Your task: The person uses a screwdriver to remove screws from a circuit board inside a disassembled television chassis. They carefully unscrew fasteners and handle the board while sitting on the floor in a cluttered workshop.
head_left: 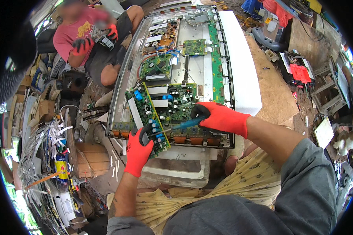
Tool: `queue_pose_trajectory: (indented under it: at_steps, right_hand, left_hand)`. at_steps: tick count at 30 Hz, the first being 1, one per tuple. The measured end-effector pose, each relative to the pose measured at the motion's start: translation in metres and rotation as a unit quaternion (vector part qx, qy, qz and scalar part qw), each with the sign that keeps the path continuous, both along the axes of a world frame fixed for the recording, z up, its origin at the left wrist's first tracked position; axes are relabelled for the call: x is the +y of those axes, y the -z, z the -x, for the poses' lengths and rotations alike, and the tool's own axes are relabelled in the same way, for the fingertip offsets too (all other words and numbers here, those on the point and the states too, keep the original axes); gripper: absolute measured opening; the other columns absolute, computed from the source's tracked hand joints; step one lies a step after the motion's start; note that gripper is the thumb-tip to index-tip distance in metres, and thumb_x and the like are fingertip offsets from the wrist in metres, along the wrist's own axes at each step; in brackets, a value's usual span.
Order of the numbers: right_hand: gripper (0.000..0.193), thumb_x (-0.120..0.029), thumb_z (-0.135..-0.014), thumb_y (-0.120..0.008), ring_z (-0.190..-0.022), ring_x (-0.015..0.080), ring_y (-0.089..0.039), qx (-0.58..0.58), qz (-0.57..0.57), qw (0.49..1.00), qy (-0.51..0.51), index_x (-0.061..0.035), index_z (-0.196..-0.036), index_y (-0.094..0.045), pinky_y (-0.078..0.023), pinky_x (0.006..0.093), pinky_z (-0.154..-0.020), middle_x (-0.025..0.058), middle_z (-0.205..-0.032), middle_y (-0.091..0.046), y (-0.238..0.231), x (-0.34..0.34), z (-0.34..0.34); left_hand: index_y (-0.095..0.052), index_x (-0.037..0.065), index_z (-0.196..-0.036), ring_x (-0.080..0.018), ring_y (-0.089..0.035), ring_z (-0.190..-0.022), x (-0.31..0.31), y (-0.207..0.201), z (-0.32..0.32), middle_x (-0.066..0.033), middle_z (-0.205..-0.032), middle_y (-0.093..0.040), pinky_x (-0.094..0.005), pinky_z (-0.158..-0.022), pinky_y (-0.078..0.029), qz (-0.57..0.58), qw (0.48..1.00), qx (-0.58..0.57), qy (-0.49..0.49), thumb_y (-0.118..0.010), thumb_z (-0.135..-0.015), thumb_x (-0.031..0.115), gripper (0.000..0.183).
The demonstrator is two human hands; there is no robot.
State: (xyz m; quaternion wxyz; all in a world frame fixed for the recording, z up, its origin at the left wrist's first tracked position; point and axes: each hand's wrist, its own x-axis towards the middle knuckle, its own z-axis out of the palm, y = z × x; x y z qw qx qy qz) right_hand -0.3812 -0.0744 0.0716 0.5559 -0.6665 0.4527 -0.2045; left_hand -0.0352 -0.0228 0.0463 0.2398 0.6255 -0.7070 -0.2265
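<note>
My right hand (221,119), in a red glove with dark fingertips, is closed round the blue handle of a screwdriver (188,123). Its shaft points left, with the tip close to my left fingers. My left hand (139,150), gloved alike, grips the near end of a tilted green circuit board (148,113) with blue capacitors and a long pale metal heat sink (135,113). That board lies partly over the near left of an opened flat-screen TV chassis (123,84). Beside it, a second circuit board (188,100) sits on the chassis.
Another person (76,37) with red and black gloves sits at the far left, holding a small dark part (105,42). A white panel (239,66) lies right of the chassis, over a wooden board (272,86). Scrap strips (39,160) pile up at left; a red-and-black device (300,72) stands right.
</note>
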Motion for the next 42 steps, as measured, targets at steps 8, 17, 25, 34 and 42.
queue_pose_trajectory:
  at_steps: [8, 17, 25, 34, 42]
  right_hand:
    - [0.041, -0.035, -0.093, -0.059, -0.107, 0.0368, -0.064, 0.221, 0.109, 0.966, -0.078, -0.0043, -0.12, -0.064, -0.051, 0.0454, -0.097, 0.0187, -0.108, -0.066, 0.0, 0.004, -0.013]
    - [0.043, -0.022, -0.079, -0.066, -0.106, 0.0379, -0.064, 0.242, 0.333, 0.905, -0.108, -0.0043, -0.117, -0.061, -0.053, 0.0465, -0.089, 0.0217, -0.117, -0.061, -0.019, 0.01, -0.019]
    - [0.048, -0.018, -0.084, -0.064, -0.108, 0.0392, -0.064, 0.224, 0.294, 0.916, -0.156, -0.0029, -0.128, -0.058, -0.053, 0.0475, -0.089, 0.0228, -0.12, -0.062, -0.022, 0.021, -0.018]
    - [0.054, -0.019, -0.08, -0.066, -0.116, 0.0374, -0.059, 0.215, 0.278, 0.923, -0.158, -0.0049, -0.131, -0.057, -0.052, 0.0458, -0.096, 0.0193, -0.123, -0.062, -0.033, 0.011, 0.003]
    - [0.058, -0.021, -0.08, -0.065, -0.118, 0.0378, -0.058, 0.219, 0.262, 0.925, -0.167, -0.0066, -0.136, -0.056, -0.05, 0.0454, -0.1, 0.0189, -0.126, -0.061, -0.036, 0.014, 0.004]
  left_hand:
    - [-0.067, 0.011, -0.121, -0.0439, -0.062, -0.108, -0.012, -0.024, 0.012, -0.0242, -0.119, -0.059, -0.0481, -0.092, -0.052, -0.068, 0.98, -0.185, -0.008, -0.075, -0.08, 0.024, 0.045]
    - [-0.07, 0.012, -0.114, -0.0446, -0.064, -0.105, -0.025, -0.022, 0.027, -0.0282, -0.116, -0.06, -0.049, -0.091, -0.055, -0.092, 0.952, -0.292, -0.027, -0.077, -0.078, 0.027, 0.04]
    - [-0.069, 0.012, -0.125, -0.0408, -0.063, -0.115, -0.024, -0.025, 0.041, -0.0239, -0.131, -0.056, -0.0471, -0.097, -0.053, -0.111, 0.933, -0.336, -0.066, -0.08, -0.073, 0.026, 0.054]
    - [-0.072, 0.008, -0.104, -0.0423, -0.064, -0.111, -0.033, -0.016, 0.04, -0.0281, -0.136, -0.053, -0.0474, -0.092, -0.055, -0.095, 0.92, -0.369, -0.092, -0.078, -0.072, 0.017, 0.034]
    - [-0.072, 0.004, -0.118, -0.0407, -0.062, -0.115, -0.037, 0.029, 0.004, -0.03, -0.153, -0.044, -0.0456, -0.093, -0.054, -0.03, 0.867, -0.495, -0.046, -0.07, -0.08, 0.017, 0.04]
